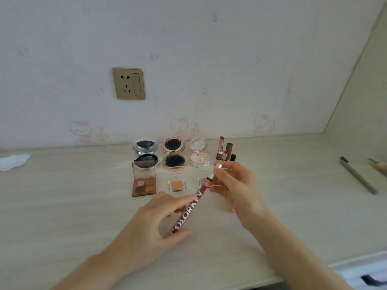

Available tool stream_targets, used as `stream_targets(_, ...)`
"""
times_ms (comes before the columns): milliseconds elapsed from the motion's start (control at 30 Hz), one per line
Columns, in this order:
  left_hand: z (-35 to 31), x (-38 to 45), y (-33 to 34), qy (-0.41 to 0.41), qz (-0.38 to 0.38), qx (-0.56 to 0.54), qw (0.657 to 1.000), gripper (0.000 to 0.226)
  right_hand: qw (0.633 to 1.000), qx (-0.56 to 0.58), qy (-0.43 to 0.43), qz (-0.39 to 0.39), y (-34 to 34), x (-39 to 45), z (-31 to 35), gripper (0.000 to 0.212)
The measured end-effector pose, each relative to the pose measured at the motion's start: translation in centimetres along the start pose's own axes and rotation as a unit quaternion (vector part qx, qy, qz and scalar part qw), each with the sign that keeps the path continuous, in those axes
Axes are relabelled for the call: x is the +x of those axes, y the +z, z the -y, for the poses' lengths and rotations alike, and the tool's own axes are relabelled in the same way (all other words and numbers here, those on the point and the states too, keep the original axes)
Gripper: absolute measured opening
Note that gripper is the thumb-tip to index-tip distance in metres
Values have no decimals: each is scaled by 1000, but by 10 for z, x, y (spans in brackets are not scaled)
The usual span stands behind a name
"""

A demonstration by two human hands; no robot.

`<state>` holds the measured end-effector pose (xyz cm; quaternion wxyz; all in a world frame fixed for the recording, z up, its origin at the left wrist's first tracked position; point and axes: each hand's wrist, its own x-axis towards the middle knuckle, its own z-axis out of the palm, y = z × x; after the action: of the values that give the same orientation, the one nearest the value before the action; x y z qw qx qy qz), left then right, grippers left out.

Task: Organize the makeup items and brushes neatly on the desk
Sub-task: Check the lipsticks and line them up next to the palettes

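The left hand [146, 225] pinches a dark red lip pencil [188, 210] between thumb and fingers [180, 200], its barrel slanting up toward the right hand [234, 185]. The right hand's fingers grip a silver cap [214, 171] just off the pencil's tip, above the desk [62, 206].

Taking the pencil as landmark: just beyond its tip lies a small clear pan [202, 182], partly hidden by the cap and hand, and left of that an orange single eyeshadow [177, 185]. Farther left stands an open brown eyeshadow quad [144, 181]. Behind these, near the wall, three open round compacts sit in a row: silver [145, 151], rose-gold [173, 153] and pale pink [199, 152]. Right of them stand several lipsticks [225, 151]. Well to the right lies a grey brush handle [358, 176]; far left, a white tissue [12, 162].
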<state>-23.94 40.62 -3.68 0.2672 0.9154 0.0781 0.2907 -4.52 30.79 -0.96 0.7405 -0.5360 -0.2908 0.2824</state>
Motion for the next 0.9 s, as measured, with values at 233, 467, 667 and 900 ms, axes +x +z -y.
stream_targets(233, -18, 11, 9, 105, 48, 54, 992, 59, 998, -52, 21, 31, -11, 10, 29, 12)
stream_targets(467, -50, 36, 46, 162, 58, 101, 980, 53, 984, -164, 48, 55, -51, 18, 50, 11)
stream_targets(667, -86, 64, 92, 183, 37, 167, 968, 48, 966, -246, 75, 24, -97, 32, 59, 9)
stream_targets(900, -99, 95, 129, 218, 22, 235, 947, 41, 942, -326, 81, -9, -132, 49, 48, 5)
